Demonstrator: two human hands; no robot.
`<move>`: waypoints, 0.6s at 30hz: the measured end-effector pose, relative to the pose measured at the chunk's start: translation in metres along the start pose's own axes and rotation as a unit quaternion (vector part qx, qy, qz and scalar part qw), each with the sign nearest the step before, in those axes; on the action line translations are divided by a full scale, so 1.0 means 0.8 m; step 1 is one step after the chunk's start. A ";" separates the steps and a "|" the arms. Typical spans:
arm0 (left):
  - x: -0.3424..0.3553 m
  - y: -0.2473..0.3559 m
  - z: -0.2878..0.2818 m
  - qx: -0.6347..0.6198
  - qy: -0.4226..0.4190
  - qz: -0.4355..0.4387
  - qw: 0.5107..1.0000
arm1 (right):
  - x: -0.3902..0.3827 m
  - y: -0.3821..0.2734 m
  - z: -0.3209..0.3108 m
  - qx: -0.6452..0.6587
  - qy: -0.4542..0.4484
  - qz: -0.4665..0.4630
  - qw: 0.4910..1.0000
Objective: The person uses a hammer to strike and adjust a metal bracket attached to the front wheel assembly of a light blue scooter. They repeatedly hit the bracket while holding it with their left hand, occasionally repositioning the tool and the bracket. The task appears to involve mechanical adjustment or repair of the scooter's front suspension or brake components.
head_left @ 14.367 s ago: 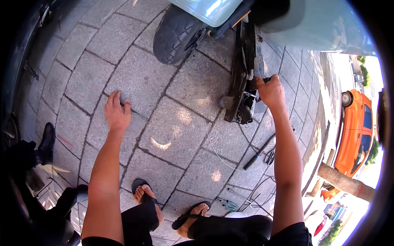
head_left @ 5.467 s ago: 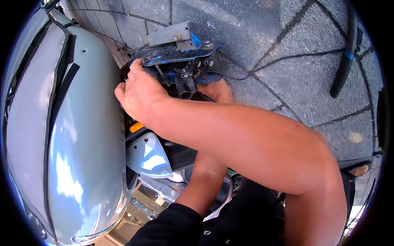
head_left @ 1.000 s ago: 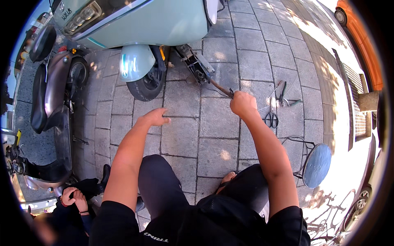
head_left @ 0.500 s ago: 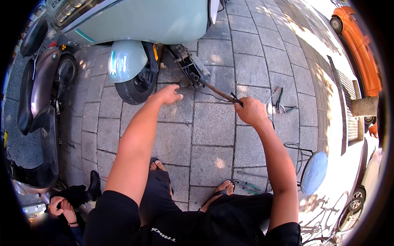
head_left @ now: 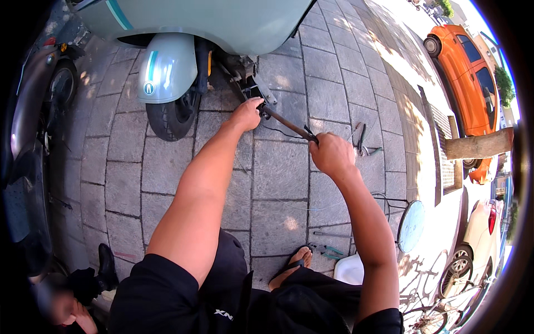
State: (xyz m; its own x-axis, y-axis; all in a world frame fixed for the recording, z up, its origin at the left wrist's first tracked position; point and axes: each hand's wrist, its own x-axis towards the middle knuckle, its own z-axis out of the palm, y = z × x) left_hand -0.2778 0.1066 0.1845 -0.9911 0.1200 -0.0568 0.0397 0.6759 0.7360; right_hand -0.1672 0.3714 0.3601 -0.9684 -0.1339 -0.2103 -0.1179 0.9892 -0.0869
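My right hand point(head_left: 334, 151) is closed on the dark-gripped end of a long rusty metal rod point(head_left: 286, 122). The rod runs into a black-and-grey metal assembly point(head_left: 251, 84) lying under the front of a pale green-grey scooter body point(head_left: 211, 19). My left hand point(head_left: 246, 114) grips the assembly where the rod joins it, its fingertips curled on the dark metal. Beside it are the scooter's front wheel point(head_left: 167, 122) and pale mudguard point(head_left: 167, 69). A thin black cable hangs below the rod; a loose clear wire lies on the paving.
Pliers point(head_left: 368, 146) and more tools point(head_left: 328, 250) lie on the paving, near a round blue-topped stool point(head_left: 411, 225) and a white object point(head_left: 347, 270). Left: a parked scooter point(head_left: 33, 106) and a crouching person point(head_left: 83, 317). Right: a tree trunk point(head_left: 481, 145), orange car point(head_left: 461, 61), bicycle point(head_left: 428, 317).
My left hand has moved forward and up from above the paving onto the assembly. My right hand still holds the rod. The view has turned slightly. Earlier, both hands were around the assembly up close.
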 end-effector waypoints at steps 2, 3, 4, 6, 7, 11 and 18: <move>0.000 -0.005 -0.007 -0.005 -0.012 -0.003 1.000 | 0.005 -0.015 -0.016 -0.029 -0.023 -0.004 0.999; 0.006 -0.012 -0.008 -0.005 -0.017 0.010 1.000 | 0.008 -0.025 -0.025 -0.041 -0.034 -0.008 0.999; 0.007 -0.018 -0.010 -0.002 -0.011 0.013 1.000 | 0.012 -0.035 -0.037 -0.053 -0.041 -0.012 0.998; 0.002 -0.015 -0.008 0.000 -0.008 0.019 1.000 | 0.019 -0.054 -0.059 -0.077 -0.063 -0.014 0.995; 0.000 -0.014 -0.010 -0.005 -0.006 0.018 1.000 | 0.022 -0.067 -0.073 -0.084 -0.073 -0.018 0.994; 0.005 -0.014 -0.007 -0.024 0.013 0.041 0.999 | 0.036 -0.093 -0.105 -0.132 -0.078 -0.037 0.987; 0.018 -0.022 -0.010 -0.049 0.026 0.042 0.998 | 0.072 -0.104 -0.080 -0.111 -0.069 -0.049 0.990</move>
State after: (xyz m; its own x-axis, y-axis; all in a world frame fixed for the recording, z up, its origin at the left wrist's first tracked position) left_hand -0.2935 0.0904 0.1763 -0.9903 0.1332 0.0407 0.1122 0.5906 0.7991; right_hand -0.2272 0.2852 0.4176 -0.9128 -0.2208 -0.3436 -0.2691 0.9580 0.0994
